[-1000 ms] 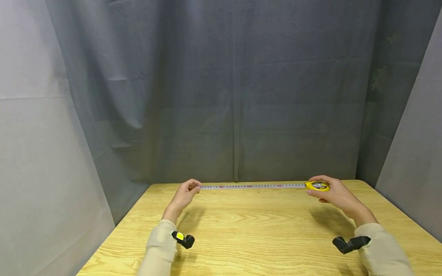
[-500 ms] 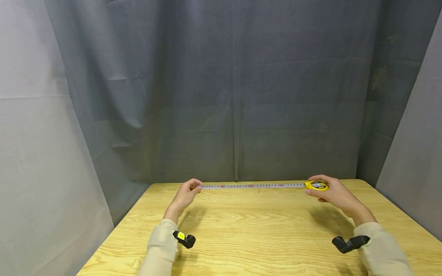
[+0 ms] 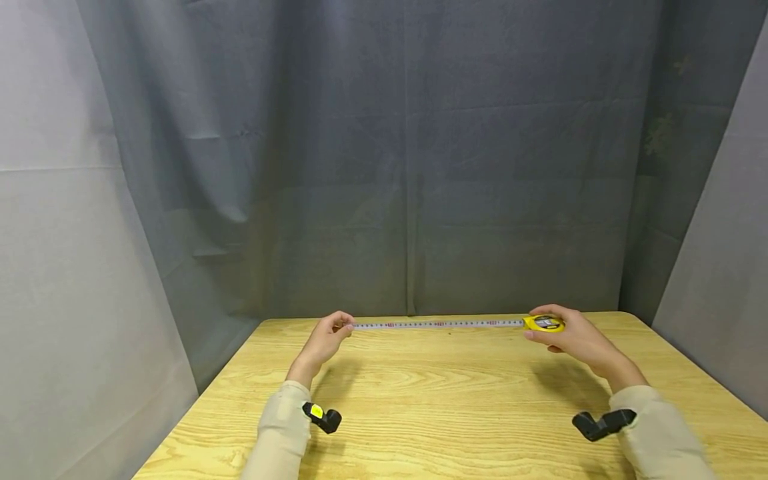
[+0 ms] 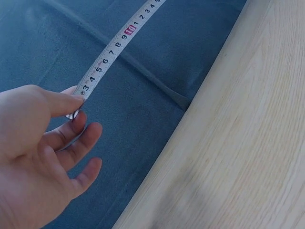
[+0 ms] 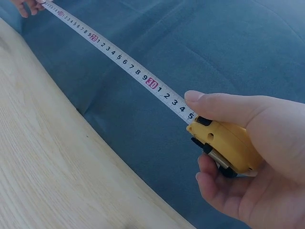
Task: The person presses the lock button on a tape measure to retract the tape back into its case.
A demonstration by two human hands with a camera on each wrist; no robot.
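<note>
Spanning: white steel tape blade runs along the wooden table's far edge
Left hand: pinches blade tip
Right hand: grips yellow tape-measure case

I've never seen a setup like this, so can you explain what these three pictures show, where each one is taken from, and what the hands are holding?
These are a person's two bare hands, filmed by three cameras. The wide picture comes from a camera on the head, looking down at a wooden table with grey curtains behind. The other two come from small cameras strapped to the wrists. The right hand grips a yellow tape measure, thumb on top. The left hand pinches the metal tip of the tape. The tape is stretched between them above the table's far edge, reading about 35 at the case. I see nothing lying on the table.
</note>
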